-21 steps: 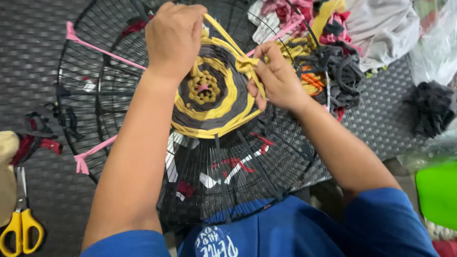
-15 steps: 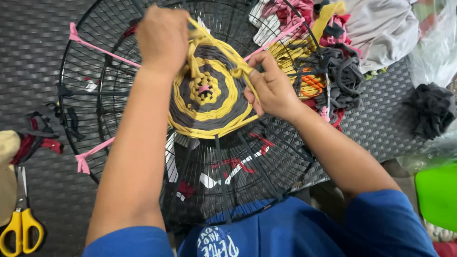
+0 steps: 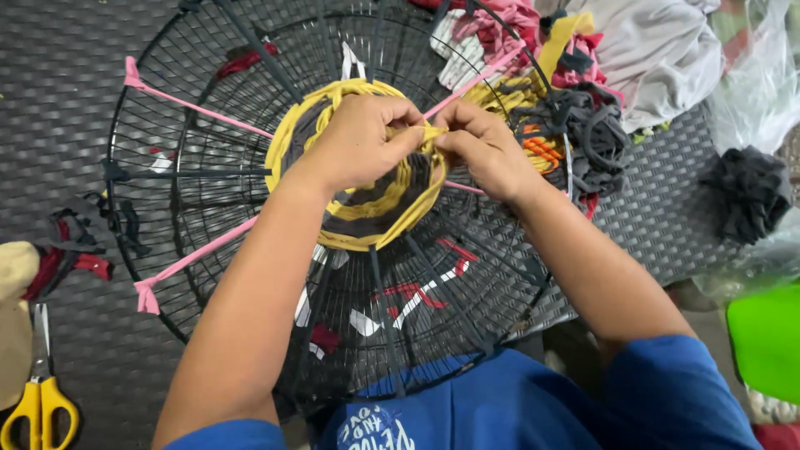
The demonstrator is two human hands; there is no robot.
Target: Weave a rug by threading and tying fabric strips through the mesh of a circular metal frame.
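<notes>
A round black wire fan guard (image 3: pixel 208 183) lies flat on the woven grey surface, with pink fabric strips (image 3: pixel 200 112) tied across it as spokes. At its centre is a woven disc of yellow and dark fabric strips (image 3: pixel 367 221). My left hand (image 3: pixel 358 142) rests over the disc, fingers pinching a yellow strip (image 3: pixel 431 135) at its right edge. My right hand (image 3: pixel 483 150) meets it there and pinches the same strip. The two hands touch fingertip to fingertip.
A heap of fabric strips (image 3: pixel 575 125) in dark grey, orange, pink and yellow lies at the upper right, with pale cloth (image 3: pixel 658 50) behind. A black bundle (image 3: pixel 754 192) sits far right. Yellow-handled scissors (image 3: pixel 37 400) lie at the bottom left. A green object (image 3: pixel 767 337) is at the right edge.
My left hand has come down from the guard's upper part to the disc's right edge. Both hands now meet on the yellow strip, which was stretched up and left before.
</notes>
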